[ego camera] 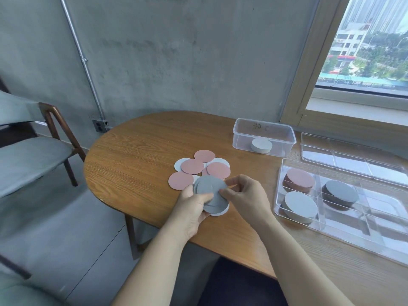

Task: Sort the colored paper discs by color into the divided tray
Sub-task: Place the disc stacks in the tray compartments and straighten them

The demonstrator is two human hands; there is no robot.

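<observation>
My left hand [193,208] holds a fanned stack of grey discs [209,187] from below, thumb on top. My right hand [245,193] pinches the right edge of the top grey disc. Behind them a loose pile of pink discs [192,166] and white discs [180,163] lies on the table. The clear divided tray [375,230] stands to the right; it holds a pink stack [300,177], a white stack [301,204] and a grey stack [341,192] in separate compartments.
A clear plastic box [263,129] with a white disc stack [261,145] stands at the back. The tray's clear lid [353,157] lies behind the tray. A wooden chair [57,129] stands left of the round table [132,155]. A window is at the right.
</observation>
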